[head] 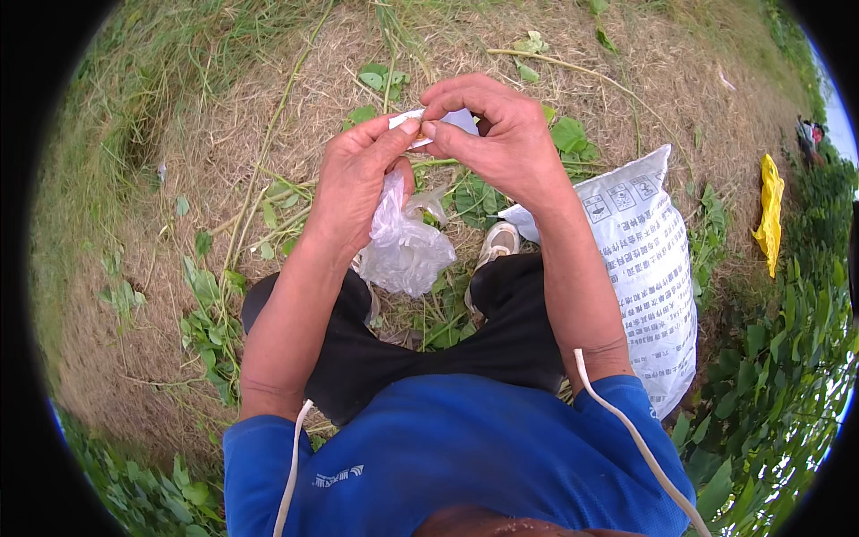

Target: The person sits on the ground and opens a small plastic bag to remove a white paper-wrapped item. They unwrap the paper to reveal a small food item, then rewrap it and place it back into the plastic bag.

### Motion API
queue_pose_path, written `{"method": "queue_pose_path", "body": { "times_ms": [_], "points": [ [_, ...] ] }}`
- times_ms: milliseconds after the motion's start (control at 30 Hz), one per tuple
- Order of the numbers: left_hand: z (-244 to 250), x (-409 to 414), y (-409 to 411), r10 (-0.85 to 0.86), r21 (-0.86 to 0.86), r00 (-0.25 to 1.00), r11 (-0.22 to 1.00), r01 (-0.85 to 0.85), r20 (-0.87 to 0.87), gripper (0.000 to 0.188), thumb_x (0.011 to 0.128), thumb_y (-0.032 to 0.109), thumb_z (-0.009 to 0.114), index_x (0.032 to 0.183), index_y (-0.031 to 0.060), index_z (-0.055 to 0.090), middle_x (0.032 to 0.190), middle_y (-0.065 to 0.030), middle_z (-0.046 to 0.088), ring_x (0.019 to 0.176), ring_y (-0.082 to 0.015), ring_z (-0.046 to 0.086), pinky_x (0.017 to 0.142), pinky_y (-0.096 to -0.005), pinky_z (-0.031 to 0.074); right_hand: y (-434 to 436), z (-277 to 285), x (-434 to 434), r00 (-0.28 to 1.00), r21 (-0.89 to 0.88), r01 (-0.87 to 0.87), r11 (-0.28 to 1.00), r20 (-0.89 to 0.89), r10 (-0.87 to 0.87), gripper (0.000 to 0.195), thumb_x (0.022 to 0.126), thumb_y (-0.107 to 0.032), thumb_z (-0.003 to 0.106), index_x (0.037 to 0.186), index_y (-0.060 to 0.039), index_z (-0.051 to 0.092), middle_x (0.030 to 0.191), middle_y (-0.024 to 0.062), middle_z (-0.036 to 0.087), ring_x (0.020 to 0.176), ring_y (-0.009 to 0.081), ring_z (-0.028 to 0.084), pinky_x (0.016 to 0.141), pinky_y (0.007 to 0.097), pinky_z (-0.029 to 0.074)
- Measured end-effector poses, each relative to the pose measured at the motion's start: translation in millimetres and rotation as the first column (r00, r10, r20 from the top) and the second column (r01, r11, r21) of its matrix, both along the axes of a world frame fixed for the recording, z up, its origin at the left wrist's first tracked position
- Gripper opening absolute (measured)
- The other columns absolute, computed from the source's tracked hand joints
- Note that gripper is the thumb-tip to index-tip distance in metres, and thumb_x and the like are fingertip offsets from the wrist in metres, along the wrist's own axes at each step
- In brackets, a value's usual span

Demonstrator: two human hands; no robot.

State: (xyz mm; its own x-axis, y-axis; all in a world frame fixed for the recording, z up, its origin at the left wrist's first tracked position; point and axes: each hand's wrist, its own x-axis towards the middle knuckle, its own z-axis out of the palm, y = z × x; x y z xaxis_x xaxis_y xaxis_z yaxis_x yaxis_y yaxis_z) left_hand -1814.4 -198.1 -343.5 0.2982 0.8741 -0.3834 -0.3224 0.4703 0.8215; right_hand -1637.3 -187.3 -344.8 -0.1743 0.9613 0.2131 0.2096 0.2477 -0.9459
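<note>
Both hands meet at the top centre, over a small white piece of paper (460, 121) with some brown-orange material on it. My left hand (366, 168) pinches the paper's left part between thumb and fingers. A crumpled clear plastic bag (409, 252) hangs below that same hand, held by its lower fingers. My right hand (493, 124) has its thumb and fingertips together at the brown material, against the paper. What exactly the material is, I cannot tell.
A full white woven sack (644, 268) with printed writing leans by my right leg. A yellow plastic bag (770, 215) lies farther right. Cut vines and leaves (211, 329) are strewn over dry grass around my shoes (500, 241). Bushes (772, 376) grow at the lower right.
</note>
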Motion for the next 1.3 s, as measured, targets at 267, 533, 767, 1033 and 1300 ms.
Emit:
{"method": "queue_pose_path", "body": {
  "times_ms": [267,533,767,1033,1300],
  "points": [
    [-3,-1,0,0.009,-0.006,0.999,1.000,-0.008,0.045,0.025,0.094,0.019,0.060,0.107,-0.0021,0.065,0.074,-0.0033,0.065,0.046,-0.0052,0.051,0.038,-0.0191,0.036,-3,5,-3,0.995,-0.188,0.019,0.982,-0.094,-0.037,0.012,0.081,-0.006,0.069,0.089,0.0027,0.068,0.093,0.0092,0.067,0.079,0.0172,0.070,0.064,0.0248,0.055],
    [0,-2,0,0.017,-0.032,0.994,0.999,-0.013,0.109,0.024,0.094,0.017,0.060,0.106,-0.0034,0.064,0.079,-0.0046,0.066,0.045,-0.0055,0.051,0.038,-0.0190,0.037,-1,6,1,0.998,-0.234,-0.039,0.972,-0.059,0.026,0.014,0.083,0.002,0.065,0.097,0.0028,0.066,0.105,0.0077,0.064,0.086,0.0117,0.066,0.070,0.0222,0.058],
    [-3,-3,0,-0.005,-0.033,0.994,0.999,0.009,0.111,0.022,0.094,0.016,0.059,0.105,-0.0017,0.065,0.079,-0.0053,0.067,0.045,-0.0057,0.052,0.037,-0.0187,0.037,0,7,0,0.999,-0.015,-0.038,0.999,0.013,0.038,0.015,0.077,-0.005,0.072,0.092,-0.0036,0.071,0.093,0.0063,0.067,0.086,0.0135,0.065,0.072,0.0267,0.054],
    [0,-2,1,-0.054,-0.003,0.988,0.999,0.055,0.143,0.023,0.093,0.013,0.059,0.109,-0.0029,0.062,0.084,-0.0074,0.068,0.045,-0.0054,0.050,0.039,-0.0182,0.037,-1,6,0,0.999,-0.110,-0.037,0.993,-0.029,0.034,0.011,0.082,-0.002,0.071,0.093,0.0001,0.070,0.103,0.0068,0.065,0.080,0.0100,0.065,0.062,0.0208,0.054],
    [-2,-1,-1,-0.047,0.024,0.993,0.999,0.044,0.110,0.023,0.093,0.014,0.060,0.108,-0.0031,0.064,0.082,-0.0081,0.069,0.047,-0.0043,0.051,0.040,-0.0177,0.040,-4,14,-1,1.000,-0.183,-0.009,0.983,-0.018,0.005,0.009,0.083,-0.004,0.070,0.091,0.0010,0.069,0.099,0.0057,0.067,0.070,0.0073,0.064,0.060,0.0198,0.053]
  ]
}}
